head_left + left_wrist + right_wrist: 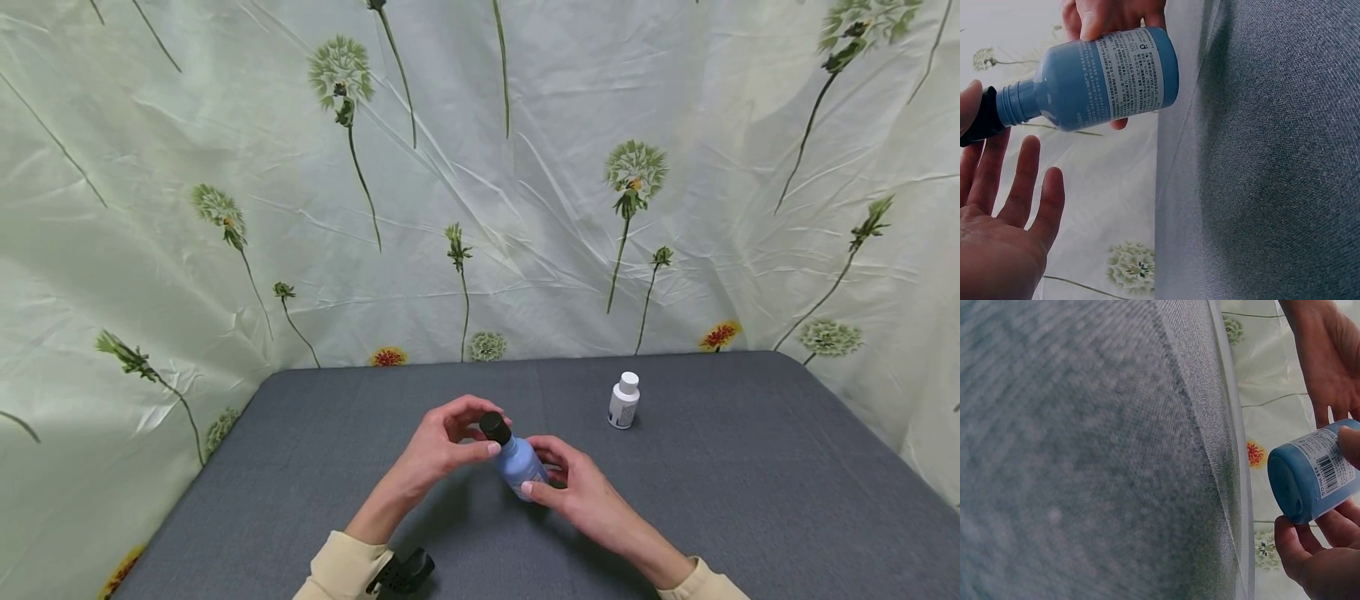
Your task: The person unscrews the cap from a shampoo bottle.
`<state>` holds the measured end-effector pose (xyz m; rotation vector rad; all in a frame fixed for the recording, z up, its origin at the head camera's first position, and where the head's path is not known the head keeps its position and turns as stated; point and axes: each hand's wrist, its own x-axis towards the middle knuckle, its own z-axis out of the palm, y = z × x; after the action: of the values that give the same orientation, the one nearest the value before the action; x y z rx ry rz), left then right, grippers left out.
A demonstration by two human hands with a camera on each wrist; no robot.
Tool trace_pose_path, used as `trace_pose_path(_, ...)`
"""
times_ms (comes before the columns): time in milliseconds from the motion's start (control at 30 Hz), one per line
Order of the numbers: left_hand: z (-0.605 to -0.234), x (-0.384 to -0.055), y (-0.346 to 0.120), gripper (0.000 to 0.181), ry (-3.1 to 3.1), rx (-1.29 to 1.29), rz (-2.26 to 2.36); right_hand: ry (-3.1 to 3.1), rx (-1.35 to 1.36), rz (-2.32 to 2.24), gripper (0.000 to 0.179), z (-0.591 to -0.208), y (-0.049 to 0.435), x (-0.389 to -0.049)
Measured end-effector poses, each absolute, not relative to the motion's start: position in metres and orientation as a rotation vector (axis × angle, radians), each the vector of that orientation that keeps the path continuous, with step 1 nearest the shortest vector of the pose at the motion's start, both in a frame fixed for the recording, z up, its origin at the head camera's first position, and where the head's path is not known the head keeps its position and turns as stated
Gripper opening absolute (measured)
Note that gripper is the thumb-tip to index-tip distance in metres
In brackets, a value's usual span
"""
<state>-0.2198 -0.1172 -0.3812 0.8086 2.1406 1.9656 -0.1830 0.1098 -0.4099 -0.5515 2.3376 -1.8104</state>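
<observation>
A blue bottle (520,468) with a printed label is held tilted above the table, my right hand (581,492) gripping its body near the base. At its top, my left hand (442,442) pinches the black cap (495,427) between thumb and fingers. Screw threads on the bottle neck (1019,103) show below the cap in the left wrist view, so the cap sits at the neck's end; whether it is fully off cannot be told. The bottle's underside (1285,484) and a barcode face the right wrist camera.
A small white bottle (624,402) with a white cap stands upright on the dark grey table (360,417), behind and to the right of my hands. A pale curtain (450,183) with dandelion prints hangs behind the table. A black band (405,573) circles my left wrist.
</observation>
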Motion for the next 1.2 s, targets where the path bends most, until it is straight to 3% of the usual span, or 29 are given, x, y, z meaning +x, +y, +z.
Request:
trace_pose_path(567,-0.3784,-0.2185,-0.1219,0.048,2.108,0.807,1.981,2.361,-0.555,-1.816,0.05,-0.4111,0.1091,-0.1821)
trace_pose_path(1200,-0.3783,-0.2202,-0.1235,0.037,2.105,0.793,2.037,2.336,-0.561,-1.842,0.052,-0.41,0.1093,-0.1816)
